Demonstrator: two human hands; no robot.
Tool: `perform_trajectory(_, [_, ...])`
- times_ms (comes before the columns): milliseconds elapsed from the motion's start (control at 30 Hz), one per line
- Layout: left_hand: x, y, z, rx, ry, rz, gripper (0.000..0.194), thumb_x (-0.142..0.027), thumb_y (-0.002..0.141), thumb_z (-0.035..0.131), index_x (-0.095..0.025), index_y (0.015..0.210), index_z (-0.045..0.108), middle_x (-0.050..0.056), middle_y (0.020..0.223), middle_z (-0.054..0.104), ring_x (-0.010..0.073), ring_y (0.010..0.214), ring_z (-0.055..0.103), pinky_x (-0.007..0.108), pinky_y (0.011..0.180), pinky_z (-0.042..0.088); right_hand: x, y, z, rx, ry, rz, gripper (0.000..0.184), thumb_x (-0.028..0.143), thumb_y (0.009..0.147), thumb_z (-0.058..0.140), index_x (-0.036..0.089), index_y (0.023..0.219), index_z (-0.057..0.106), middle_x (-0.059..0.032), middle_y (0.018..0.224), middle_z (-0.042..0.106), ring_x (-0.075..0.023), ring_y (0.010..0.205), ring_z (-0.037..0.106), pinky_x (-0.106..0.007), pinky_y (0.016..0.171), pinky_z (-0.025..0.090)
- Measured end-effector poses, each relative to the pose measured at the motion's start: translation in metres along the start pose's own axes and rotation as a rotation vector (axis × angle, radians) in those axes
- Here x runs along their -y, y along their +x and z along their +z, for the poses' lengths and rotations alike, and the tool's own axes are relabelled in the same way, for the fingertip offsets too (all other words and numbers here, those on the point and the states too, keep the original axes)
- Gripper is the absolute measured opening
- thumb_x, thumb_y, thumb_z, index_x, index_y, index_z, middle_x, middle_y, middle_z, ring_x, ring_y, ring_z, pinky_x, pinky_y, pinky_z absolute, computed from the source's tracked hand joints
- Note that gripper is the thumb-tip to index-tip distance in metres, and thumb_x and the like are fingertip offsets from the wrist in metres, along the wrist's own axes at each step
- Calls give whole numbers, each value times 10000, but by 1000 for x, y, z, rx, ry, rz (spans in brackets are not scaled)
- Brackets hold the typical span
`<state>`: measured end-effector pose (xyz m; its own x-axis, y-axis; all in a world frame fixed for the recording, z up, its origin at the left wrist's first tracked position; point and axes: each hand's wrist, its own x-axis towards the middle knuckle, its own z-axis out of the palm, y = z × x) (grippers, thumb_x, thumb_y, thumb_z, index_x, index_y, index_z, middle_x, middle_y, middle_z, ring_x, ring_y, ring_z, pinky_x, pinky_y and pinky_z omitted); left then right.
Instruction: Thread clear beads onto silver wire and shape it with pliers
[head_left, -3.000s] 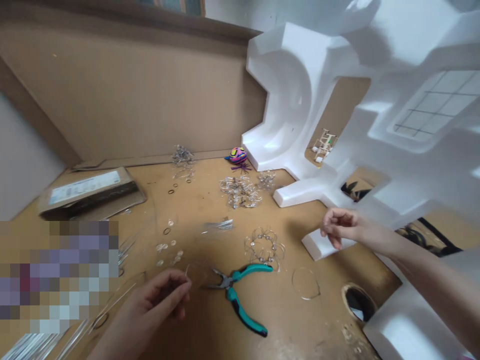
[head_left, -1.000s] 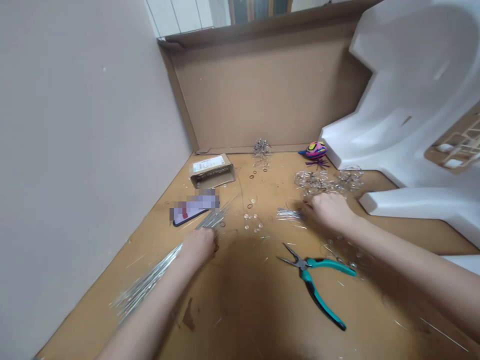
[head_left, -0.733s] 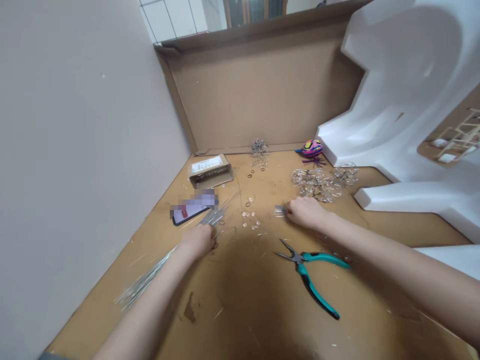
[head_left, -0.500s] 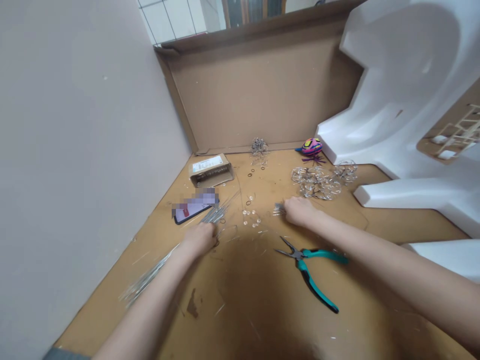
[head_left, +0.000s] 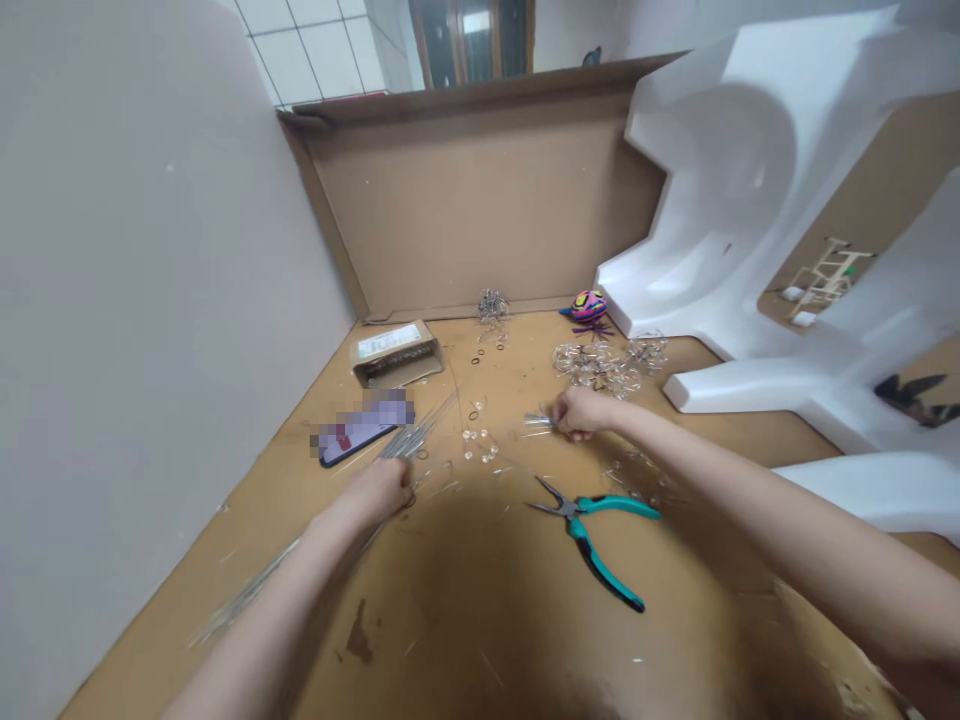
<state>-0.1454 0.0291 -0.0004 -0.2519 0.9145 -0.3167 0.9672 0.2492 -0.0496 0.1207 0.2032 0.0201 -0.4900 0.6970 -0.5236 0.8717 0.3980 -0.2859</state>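
My left hand (head_left: 384, 487) is closed over a bundle of long thin metal wires (head_left: 411, 437), which fans out past the knuckles. Under the left forearm lies another spread of long wires (head_left: 251, 590). Over to the right, my right hand (head_left: 583, 412) has its fingertips pinched down at a cluster of short wires (head_left: 537, 423); the grip is partly hidden. Several clear beads (head_left: 481, 447) lie between the hands, with a small dark ring (head_left: 473, 416) beside them. Nearer to me rest long-nose pliers (head_left: 574, 508) with teal handles, jaws spread.
A phone (head_left: 366, 428) and an opened small cardboard box (head_left: 397, 355) stand at left. Tangled wire shapes (head_left: 600, 367) lie behind my right hand, near a colourful patterned object (head_left: 588, 306). White molded foam (head_left: 720, 220) borders the right; a cardboard wall (head_left: 480, 200) closes the back.
The view has swung, so everything sits further left in the picture. Loose bits near the right forearm now show. Both hands stay at their wires, the right fingers slightly rearranged.
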Motion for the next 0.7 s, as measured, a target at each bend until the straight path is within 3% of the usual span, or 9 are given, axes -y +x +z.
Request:
perform_trajectory(300, [-5, -3, -2, -34, -14, -13, 133, -171, 689, 480, -181, 728, 607, 96, 807, 662, 206, 777, 610, 273, 629, 417, -8, 5, 11, -136, 74, -34, 185, 285, 842, 527, 117, 896, 584, 19, 674, 598, -75, 514, 543, -223, 504, 464])
perform_trajectory(400, [-6, -6, -4, -32, -15, -2, 150, -152, 681, 475, -174, 742, 610, 107, 812, 664, 213, 772, 612, 281, 633, 423, -8, 2, 12, -205, 90, -50, 154, 187, 738, 608, 127, 880, 600, 16, 605, 595, -90, 498, 539, -204, 482, 424])
perform_trajectory(500, [-9, -7, -4, -28, -8, 7, 145, -156, 663, 497, -174, 740, 618, 109, 827, 668, 214, 778, 617, 279, 636, 427, -7, -5, 12, -266, 143, -76, 245, 95, 625, 608, 149, 864, 610, 22, 528, 584, -108, 502, 553, -182, 476, 391])
perform_trajectory(700, [-13, -3, -8, -25, 14, 1, 121, -174, 645, 530, -174, 714, 629, 112, 822, 673, 230, 814, 620, 281, 654, 437, 2, -23, 12, -266, 318, -174, 258, 58, 590, 528, 158, 823, 579, 46, 488, 547, -89, 435, 515, -163, 442, 382])
